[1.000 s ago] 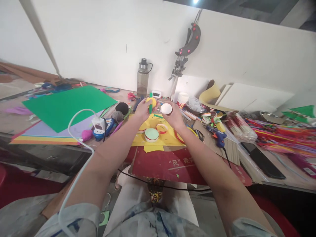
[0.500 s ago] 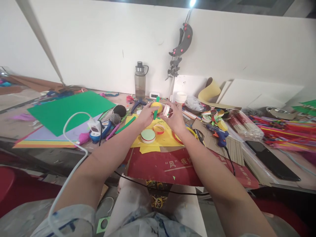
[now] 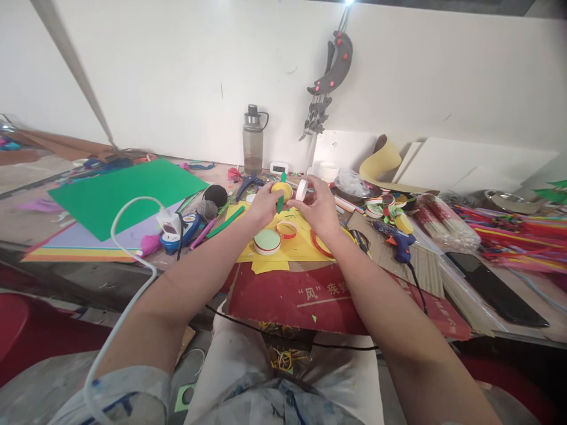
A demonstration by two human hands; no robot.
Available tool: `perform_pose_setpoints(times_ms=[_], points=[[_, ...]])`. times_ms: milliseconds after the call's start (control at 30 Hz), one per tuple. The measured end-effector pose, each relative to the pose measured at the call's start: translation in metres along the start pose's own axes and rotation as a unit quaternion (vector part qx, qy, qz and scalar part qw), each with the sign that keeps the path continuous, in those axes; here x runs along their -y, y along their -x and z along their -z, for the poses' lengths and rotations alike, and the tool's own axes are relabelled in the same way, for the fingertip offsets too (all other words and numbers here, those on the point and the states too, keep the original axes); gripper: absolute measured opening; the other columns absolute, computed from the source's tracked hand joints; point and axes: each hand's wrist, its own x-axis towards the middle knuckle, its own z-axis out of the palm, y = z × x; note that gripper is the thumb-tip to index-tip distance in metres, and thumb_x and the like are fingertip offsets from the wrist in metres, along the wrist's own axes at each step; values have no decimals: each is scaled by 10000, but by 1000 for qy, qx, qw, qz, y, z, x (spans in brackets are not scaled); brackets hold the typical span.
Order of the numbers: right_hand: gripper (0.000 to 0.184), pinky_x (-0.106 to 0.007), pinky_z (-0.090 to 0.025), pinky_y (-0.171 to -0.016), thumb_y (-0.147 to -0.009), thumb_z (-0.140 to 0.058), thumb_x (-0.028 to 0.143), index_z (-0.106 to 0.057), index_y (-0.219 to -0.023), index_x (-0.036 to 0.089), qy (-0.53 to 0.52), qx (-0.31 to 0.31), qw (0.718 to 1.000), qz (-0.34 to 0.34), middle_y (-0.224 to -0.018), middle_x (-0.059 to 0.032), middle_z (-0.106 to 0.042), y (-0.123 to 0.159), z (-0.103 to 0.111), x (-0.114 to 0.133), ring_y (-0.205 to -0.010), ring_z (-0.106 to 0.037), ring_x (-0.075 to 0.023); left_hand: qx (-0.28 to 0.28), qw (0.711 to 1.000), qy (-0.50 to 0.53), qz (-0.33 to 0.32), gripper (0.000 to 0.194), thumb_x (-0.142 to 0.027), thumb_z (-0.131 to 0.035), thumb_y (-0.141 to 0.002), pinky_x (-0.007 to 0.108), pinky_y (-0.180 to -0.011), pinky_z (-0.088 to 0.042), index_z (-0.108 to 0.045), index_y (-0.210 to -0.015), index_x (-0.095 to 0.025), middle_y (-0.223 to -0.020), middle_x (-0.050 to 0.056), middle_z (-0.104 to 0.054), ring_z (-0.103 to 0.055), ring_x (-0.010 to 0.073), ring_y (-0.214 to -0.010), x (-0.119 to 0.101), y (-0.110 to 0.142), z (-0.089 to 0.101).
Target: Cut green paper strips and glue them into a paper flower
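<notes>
My left hand [image 3: 264,203] is closed on a round yellow disc [image 3: 282,190] with a green strip [image 3: 280,203] across it. Close beside it, my right hand [image 3: 319,205] pinches a narrow white ring [image 3: 302,189], turned on edge. A small gap separates ring and disc. Below the hands lies yellow paper [image 3: 301,255]. On it rest a round piece with a pale green top and a red-edged white side [image 3: 266,241] and an open ring with a red edge [image 3: 287,229]. A larger red ring [image 3: 319,245] is partly hidden by my right forearm.
A bottle [image 3: 253,141] stands by the wall. Green paper [image 3: 126,195] and a blue power strip [image 3: 178,236] lie left. A blue glue gun [image 3: 401,245], a black phone [image 3: 496,289] and pipe cleaners [image 3: 514,233] are right. Red cardboard [image 3: 283,295] edges the table; a cable hangs below it.
My right hand has moved slightly right with the white ring, which now stands more upright and further from the yellow disc. My left hand keeps its hold. The camera view has shifted a little.
</notes>
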Motion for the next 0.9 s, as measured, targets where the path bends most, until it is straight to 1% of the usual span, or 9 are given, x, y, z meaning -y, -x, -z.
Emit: perform_pose_setpoints(times_ms=[67,167,233,300,367,500,667,800,900], points=[[633,-495,-597,-1028,-897,-752,299,-549,-1493,243,27,2,1000,11,-1500,-160,-564,0,-1,-1,-1353,-588,-337,-5,1000,-2,3,247,-37,-628,-788,250,-649,-559,-627,-982,-190,-799,-23,-682,-636,106,-655,3,0,0],[668,-540,-557,-1098,-912,-713,236,-517,-1549,286,35,15,999,9,-1521,-148,-537,2,-2,-1,-1406,-547,-335,5,1000,1,0,251,-52,-629,-831,239,-656,-557,-634,-1029,-206,-834,-29,-692,-644,108,-693,4,1,0],[669,-537,-563,-1091,-926,-689,216,-508,-1565,299,31,23,999,12,-1515,-145,-532,2,-2,-1,-1397,-553,-329,28,999,23,-6,162,-135,-663,-888,236,-657,-552,-648,-1032,-209,-882,-15,-719,-661,117,-730,3,2,-1],[654,-519,-591,-1047,-935,-691,229,-515,-1562,295,31,26,999,14,-1497,-149,-540,3,-1,0,-1368,-571,-330,48,998,46,-7,97,-274,-670,-951,237,-676,-550,-669,-1022,-208,-945,10,-752,-700,141,-814,0,2,-4],[625,-497,-620,-984,-938,-712,263,-537,-1538,289,27,19,999,10,-1474,-150,-559,3,1,1,-1323,-597,-331,55,997,60,4,173,-360,-615,-1003,241,-734,-560,-684,-993,-202,-1000,30,-777,-732,171,-940,-4,3,-9],[561,-445,-628,-931,-921,-771,315,-593,-1447,235,8,-1,1000,11,-1445,-164,-573,4,4,5,-1254,-629,-315,42,996,76,29,203,-252,-520,-1034,250,-878,-569,-704,-988,-179,-1046,43,-797,-733,186,-1101,-10,6,-18],[512,-479,-577,-1038,-912,-800,343,-628,-1376,209,20,-15,999,29,-1369,-166,-607,5,5,6,-1273,-612,-320,39,995,91,23,162,-200,-588,-1009,246,-986,-555,-731,-1080,-174,-1198,55,-786,-706,178,-1217,-5,7,-14],[515,-537,-555,-1063,-867,-849,327,-638,-1328,230,20,-27,998,55,-1324,-143,-622,2,3,-3,-1252,-616,-327,64,990,122,37,318,-247,-624,-1011,298,-1074,-547,-700,-1317,-201,-1342,70,-747,-667,203,-1313,1,7,-10],[527,-550,-547,-1074,-838,-874,293,-638,-1305,224,11,-41,996,80,-1319,-137,-613,1,1,-9,-1251,-619,-326,83,985,143,53,427,-253,-632,-1014,324,-1077,-562,-644,-1440,-222,-1402,88,-722,-655,229,-1345,0,10,-11]])
